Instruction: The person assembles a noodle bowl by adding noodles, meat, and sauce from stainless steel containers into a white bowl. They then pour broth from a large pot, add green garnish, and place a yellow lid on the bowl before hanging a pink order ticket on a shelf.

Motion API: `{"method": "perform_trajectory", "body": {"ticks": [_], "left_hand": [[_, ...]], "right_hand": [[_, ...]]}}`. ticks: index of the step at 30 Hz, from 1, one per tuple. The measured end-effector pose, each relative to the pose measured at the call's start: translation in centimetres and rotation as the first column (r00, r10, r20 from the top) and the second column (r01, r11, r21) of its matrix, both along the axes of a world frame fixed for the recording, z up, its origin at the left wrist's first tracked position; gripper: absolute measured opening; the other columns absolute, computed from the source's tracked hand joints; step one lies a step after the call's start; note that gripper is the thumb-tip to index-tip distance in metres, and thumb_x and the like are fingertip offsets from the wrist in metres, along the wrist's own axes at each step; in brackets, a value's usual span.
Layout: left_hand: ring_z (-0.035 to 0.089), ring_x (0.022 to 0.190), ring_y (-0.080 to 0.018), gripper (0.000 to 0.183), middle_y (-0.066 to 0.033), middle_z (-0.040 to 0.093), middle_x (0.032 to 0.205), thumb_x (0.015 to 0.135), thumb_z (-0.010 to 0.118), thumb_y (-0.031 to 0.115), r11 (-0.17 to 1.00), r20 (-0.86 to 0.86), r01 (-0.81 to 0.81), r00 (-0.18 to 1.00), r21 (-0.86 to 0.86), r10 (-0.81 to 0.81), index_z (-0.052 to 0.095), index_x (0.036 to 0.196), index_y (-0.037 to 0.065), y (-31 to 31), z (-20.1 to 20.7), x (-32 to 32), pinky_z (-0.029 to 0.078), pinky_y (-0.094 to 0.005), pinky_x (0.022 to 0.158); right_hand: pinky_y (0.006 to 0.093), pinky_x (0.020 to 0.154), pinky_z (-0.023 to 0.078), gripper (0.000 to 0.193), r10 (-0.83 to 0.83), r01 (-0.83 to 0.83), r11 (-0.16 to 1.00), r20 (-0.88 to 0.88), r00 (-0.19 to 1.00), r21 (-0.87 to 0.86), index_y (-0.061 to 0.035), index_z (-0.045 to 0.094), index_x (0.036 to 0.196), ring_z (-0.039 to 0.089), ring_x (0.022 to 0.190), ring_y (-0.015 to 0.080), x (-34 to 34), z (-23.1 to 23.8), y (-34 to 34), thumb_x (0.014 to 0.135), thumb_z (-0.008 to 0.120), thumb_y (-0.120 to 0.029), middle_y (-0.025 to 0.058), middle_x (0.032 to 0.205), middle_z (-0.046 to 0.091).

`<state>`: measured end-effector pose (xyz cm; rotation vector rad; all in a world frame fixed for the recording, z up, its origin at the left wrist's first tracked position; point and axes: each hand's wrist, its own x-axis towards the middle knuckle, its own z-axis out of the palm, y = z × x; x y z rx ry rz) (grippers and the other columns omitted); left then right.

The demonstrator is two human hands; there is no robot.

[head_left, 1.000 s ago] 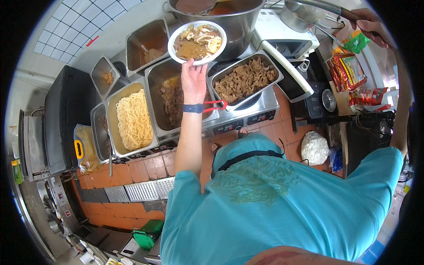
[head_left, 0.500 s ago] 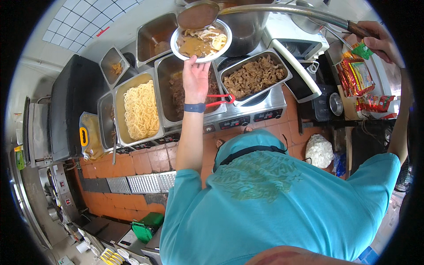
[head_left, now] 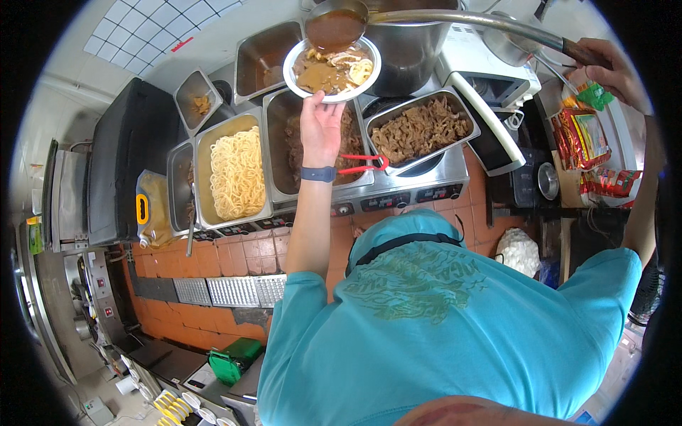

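"As the left hand (head_left: 321,131), partly curled, is holding a round white bowl (head_left: 355,94) above steel pans (head_left: 275,135), what's filling it?"

"Lumpy brown sauce (head_left: 321,77); the right hand (head_left: 615,75), fingers wrapped round, is gripping a long metal ladle (head_left: 455,15) of brown liquid (head_left: 334,33)."

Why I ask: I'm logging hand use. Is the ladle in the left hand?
No, the right hand grips the ladle by its handle, while the left hand holds the white bowl.

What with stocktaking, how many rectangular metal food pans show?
6. Back: small pan, large pan. Front, left to right: narrow pan, noodle pan, tongs pan, sliced-meat pan.
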<state>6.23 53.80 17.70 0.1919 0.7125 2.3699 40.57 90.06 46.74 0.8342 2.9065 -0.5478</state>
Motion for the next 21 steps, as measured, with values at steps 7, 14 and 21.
{"method": "perform_trajectory", "body": {"ticks": [7,14,21], "left_hand": [[0.046,0.131,-0.0298,0.05,-0.0154,0.048,0.138,0.09,0.058,0.01,1.0,0.016,-0.009,1.0,-0.012,0.009,0.04,0.136,0.001,0.0,0.6,-0.2,0.035,-0.0464,0.116],[0.041,0.134,-0.0335,0.058,-0.0182,0.042,0.142,0.089,0.057,0.011,1.0,-0.011,-0.001,1.0,-0.029,0.0,0.035,0.142,0.002,-0.1,0.5,-0.5,0.032,-0.0512,0.117],[0.039,0.136,-0.0339,0.058,-0.0183,0.04,0.143,0.09,0.056,0.01,1.0,-0.004,0.007,1.0,-0.02,-0.007,0.034,0.142,0.001,-0.2,0.5,-0.4,0.031,-0.0515,0.118]], "right_hand": [[0.0377,0.104,0.046,0.057,0.082,-0.079,0.996,-0.088,0.993,0.038,-0.0048,0.042,0.141,0.054,0.117,0.0272,-0.3,-0.1,-0.6,0.094,0.063,-0.029,0.0193,0.125,0.051],[0.039,0.103,0.048,0.057,0.059,-0.046,0.983,-0.072,0.996,0.176,-0.0086,0.04,0.144,0.055,0.118,0.0272,0.3,-0.7,-0.3,0.096,0.061,-0.031,0.0188,0.13,0.048],[0.0376,0.101,0.05,0.052,0.169,-0.156,0.938,-0.015,0.986,0.309,-0.0097,0.038,0.145,0.059,0.112,0.0255,1.1,-1.0,-0.8,0.099,0.057,-0.025,0.0182,0.133,0.046]]}}
